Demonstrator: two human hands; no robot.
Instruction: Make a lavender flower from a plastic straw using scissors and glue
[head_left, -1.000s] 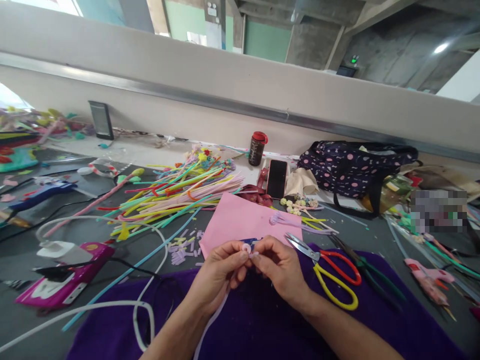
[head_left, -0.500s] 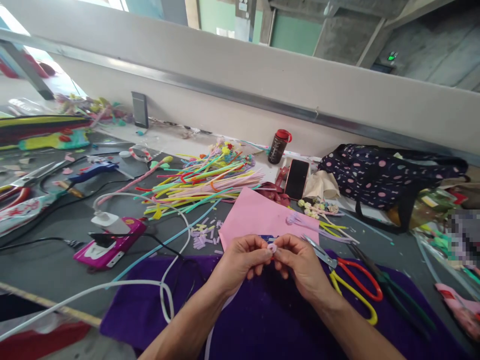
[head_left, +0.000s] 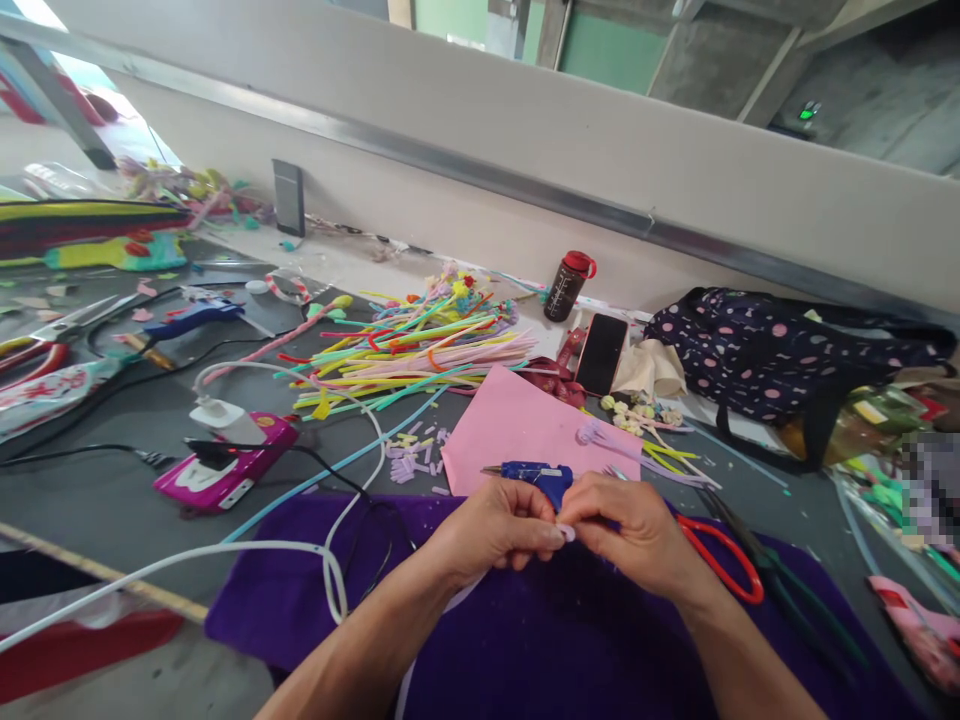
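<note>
Between my fingertips is a small pale lilac piece (head_left: 568, 534), looped or curled, its exact kind too small to tell. My left hand (head_left: 506, 525) pinches it from the left with thumb and forefinger. From the right, my right hand (head_left: 626, 525) closes on its upper edge, its fingertips partly covering it. Just beyond the hands a blue glue gun (head_left: 536, 477) lies on a pink sheet (head_left: 517, 425), nozzle to the left. Red-handled scissors (head_left: 724, 560) lie by my right wrist, partly hidden under that hand. Purple cloth (head_left: 555, 640) spreads below both forearms.
Lilac and yellow snippets (head_left: 412, 458) are scattered left of the sheet. Beyond are bundled coloured pipe cleaners (head_left: 420, 350), a phone (head_left: 602, 354) and a bottle (head_left: 568, 287). A magenta power strip (head_left: 225, 465) with cables sits left; dark green-handled pliers (head_left: 795, 590) lie right.
Both hands have shifted slightly right and down, still pinching the lilac piece. The glue gun behind them shows more, and the scissors' yellow handle is now hidden. The camera view has shifted slightly.
</note>
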